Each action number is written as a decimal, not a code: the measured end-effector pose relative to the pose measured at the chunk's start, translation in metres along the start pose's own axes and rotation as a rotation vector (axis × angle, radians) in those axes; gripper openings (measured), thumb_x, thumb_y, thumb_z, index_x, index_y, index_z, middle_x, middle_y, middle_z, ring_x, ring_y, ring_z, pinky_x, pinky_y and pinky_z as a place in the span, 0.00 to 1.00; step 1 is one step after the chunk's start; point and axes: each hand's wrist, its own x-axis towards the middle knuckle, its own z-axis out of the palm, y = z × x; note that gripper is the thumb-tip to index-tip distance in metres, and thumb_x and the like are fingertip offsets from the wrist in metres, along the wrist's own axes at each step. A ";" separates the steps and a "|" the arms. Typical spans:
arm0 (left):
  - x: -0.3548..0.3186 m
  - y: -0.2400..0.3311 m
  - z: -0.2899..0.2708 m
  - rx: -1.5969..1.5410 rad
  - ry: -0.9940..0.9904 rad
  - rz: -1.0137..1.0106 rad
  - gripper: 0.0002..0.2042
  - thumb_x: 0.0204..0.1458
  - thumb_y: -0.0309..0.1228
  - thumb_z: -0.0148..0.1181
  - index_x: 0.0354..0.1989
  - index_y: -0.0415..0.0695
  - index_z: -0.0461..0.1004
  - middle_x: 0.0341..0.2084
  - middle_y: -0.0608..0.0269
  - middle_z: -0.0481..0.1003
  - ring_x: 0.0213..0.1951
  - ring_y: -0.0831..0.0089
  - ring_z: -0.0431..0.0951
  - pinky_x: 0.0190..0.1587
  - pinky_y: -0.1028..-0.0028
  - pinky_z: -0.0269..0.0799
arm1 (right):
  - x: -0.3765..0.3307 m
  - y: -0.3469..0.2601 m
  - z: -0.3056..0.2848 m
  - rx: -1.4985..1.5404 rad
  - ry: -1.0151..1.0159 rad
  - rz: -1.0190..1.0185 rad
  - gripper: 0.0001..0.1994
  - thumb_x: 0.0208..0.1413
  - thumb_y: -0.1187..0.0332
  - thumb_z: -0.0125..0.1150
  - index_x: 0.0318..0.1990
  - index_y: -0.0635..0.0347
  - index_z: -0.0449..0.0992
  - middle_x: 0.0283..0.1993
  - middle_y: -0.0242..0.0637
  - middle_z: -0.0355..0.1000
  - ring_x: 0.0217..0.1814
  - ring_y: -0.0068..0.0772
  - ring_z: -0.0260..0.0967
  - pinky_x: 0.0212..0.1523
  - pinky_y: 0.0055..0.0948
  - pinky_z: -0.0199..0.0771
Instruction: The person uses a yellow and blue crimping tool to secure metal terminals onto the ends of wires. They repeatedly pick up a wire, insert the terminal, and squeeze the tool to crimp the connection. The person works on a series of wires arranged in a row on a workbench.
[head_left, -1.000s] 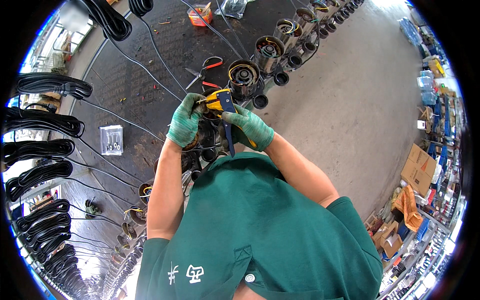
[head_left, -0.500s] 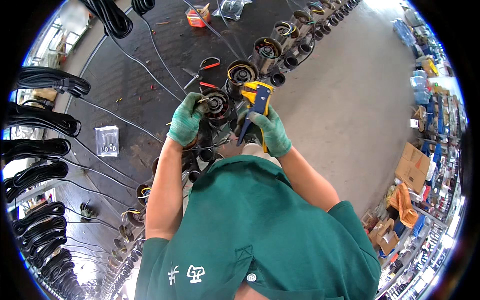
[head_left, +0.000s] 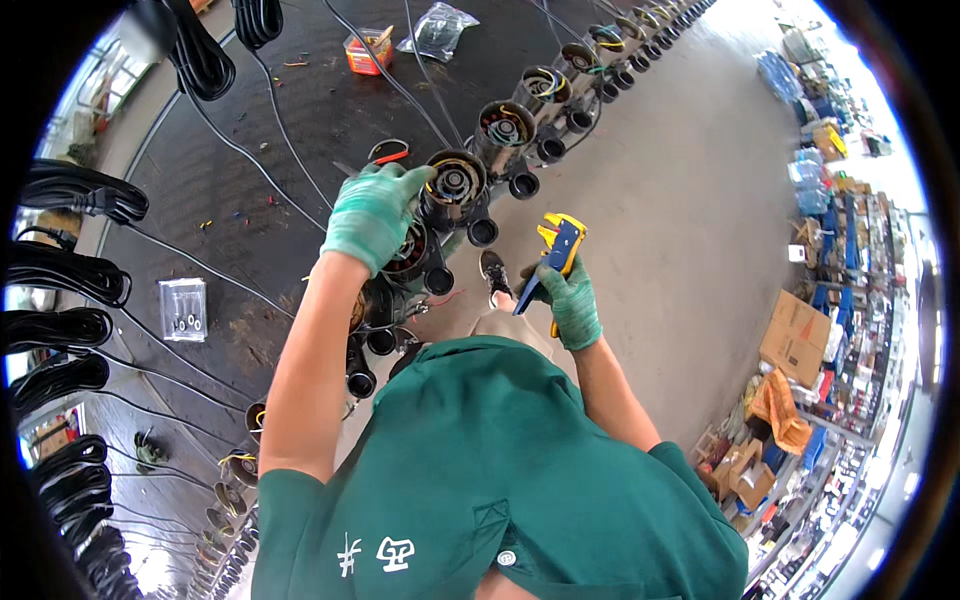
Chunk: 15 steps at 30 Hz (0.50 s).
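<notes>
My left hand (head_left: 372, 218), in a green glove, reaches over the row of cylindrical black motor housings. Its fingers are stretched out, the tips at the rim of one open housing (head_left: 455, 182) with coiled windings and yellow wire inside; whether they touch a wire I cannot tell. Just below that hand is another housing (head_left: 408, 255), partly covered by it. In my gloved right hand (head_left: 573, 305) is a yellow and dark blue wire stripper (head_left: 566, 246), held over the floor to the right of the row. Red-handled scissors (head_left: 392, 152) lie beyond my left hand, their blades partly hidden.
Black cable coils (head_left: 65, 330) hang along the left, their cords crossing the dark table (head_left: 250, 200). A clear box (head_left: 183, 310) with small rings, a red tub (head_left: 368, 52) and a plastic bag (head_left: 440, 30) lie there. Cartons (head_left: 797, 335) and loaded shelves stand at the right.
My left hand has left the nearer housing and moved forward to the following one, its fingers straightening. My right hand has drawn the wire stripper away from the housings, to the right and slightly back.
</notes>
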 end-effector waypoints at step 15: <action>0.072 0.020 0.030 -0.409 0.086 -0.207 0.11 0.56 0.23 0.67 0.47 0.41 0.85 0.39 0.58 0.82 0.41 0.63 0.82 0.46 0.68 0.78 | 0.145 -0.071 -0.050 -0.087 -0.593 0.133 0.30 0.62 0.70 0.63 0.71 0.59 0.62 0.51 0.38 0.76 0.49 0.31 0.76 0.55 0.37 0.79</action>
